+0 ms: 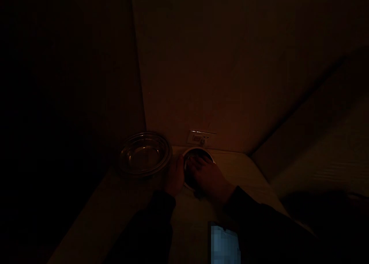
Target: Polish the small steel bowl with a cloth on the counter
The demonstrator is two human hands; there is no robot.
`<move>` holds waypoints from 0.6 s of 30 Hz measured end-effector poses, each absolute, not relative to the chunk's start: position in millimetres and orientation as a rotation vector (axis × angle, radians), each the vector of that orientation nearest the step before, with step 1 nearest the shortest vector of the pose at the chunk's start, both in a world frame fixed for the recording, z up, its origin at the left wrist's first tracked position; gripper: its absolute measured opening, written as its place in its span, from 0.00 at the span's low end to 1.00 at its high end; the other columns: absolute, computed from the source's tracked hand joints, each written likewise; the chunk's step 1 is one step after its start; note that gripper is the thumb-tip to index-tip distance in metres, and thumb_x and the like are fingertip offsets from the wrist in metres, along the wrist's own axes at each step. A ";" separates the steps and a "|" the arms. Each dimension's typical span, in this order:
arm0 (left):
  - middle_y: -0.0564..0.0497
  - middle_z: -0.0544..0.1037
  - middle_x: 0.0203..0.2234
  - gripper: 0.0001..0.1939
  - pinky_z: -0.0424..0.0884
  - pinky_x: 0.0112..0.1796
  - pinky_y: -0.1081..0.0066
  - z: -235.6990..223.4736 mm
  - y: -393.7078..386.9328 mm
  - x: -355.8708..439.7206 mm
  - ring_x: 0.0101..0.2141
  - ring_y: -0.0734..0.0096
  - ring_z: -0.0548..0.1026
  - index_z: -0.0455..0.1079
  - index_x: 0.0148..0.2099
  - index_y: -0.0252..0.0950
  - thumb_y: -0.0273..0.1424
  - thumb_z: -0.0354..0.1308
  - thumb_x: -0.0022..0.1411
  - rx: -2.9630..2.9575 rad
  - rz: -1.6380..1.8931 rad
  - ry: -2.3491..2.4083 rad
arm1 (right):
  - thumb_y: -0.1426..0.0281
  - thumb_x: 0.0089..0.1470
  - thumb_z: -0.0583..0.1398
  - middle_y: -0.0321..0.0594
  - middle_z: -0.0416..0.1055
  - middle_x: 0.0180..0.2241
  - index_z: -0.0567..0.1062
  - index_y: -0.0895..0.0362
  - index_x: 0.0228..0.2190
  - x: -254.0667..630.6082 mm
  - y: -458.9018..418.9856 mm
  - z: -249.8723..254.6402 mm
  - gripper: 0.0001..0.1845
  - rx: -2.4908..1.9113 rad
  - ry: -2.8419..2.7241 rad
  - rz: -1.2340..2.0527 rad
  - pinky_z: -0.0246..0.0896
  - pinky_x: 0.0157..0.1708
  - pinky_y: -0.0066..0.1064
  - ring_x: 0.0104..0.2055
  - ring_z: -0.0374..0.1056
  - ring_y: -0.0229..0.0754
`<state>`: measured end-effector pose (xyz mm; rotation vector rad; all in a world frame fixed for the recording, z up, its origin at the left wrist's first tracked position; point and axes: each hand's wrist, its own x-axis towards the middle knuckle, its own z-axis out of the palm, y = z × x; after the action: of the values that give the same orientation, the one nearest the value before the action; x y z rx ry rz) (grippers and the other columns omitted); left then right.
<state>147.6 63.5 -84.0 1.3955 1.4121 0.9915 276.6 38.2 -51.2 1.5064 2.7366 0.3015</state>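
The scene is very dim. A small round bowl (198, 153) with a light rim stands on a pale counter (121, 214) near the wall. My left hand (175, 176) cups the bowl's left side, fingers curled against it. My right hand (208, 176) lies over the bowl with its fingers reaching down inside; what they touch is too dark to make out. A larger shiny metal bowl (144, 154) sits empty just left of my left hand. Both sleeves are dark.
A wall socket plate (198, 137) is mounted on the wall right behind the small bowl. The counter narrows into a corner between two walls. A lower pale surface (323, 156) lies to the right. Everything left of the counter is black.
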 end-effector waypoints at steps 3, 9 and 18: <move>0.39 0.78 0.40 0.24 0.66 0.48 0.60 -81.8 61.3 148.9 0.43 0.58 0.75 0.72 0.46 0.32 0.40 0.39 0.65 1.380 1.009 1.438 | 0.80 0.56 0.52 0.61 0.69 0.48 0.68 0.69 0.50 277.7 37.2 -45.5 0.19 1.556 2.651 0.296 0.54 0.52 0.48 0.51 0.64 0.54; 0.40 0.80 0.37 0.27 0.70 0.42 0.65 -72.4 57.4 153.0 0.40 0.60 0.77 0.74 0.41 0.32 0.41 0.36 0.65 1.274 0.987 1.436 | 0.78 0.52 0.55 0.57 0.75 0.34 0.76 0.65 0.38 285.8 28.7 -28.8 0.13 1.530 2.597 0.023 0.61 0.42 0.44 0.39 0.71 0.54; 0.41 0.79 0.30 0.26 0.69 0.42 0.61 -79.5 57.8 150.4 0.37 0.57 0.76 0.74 0.37 0.34 0.43 0.38 0.64 1.339 1.026 1.507 | 0.78 0.54 0.53 0.39 0.73 0.47 0.73 0.54 0.46 286.3 28.2 -27.5 0.20 1.415 2.853 -0.677 0.61 0.46 0.28 0.47 0.69 0.39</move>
<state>150.4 57.8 -79.5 1.3389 1.5069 1.0255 286.3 28.2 -27.5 1.4151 2.8532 -0.6767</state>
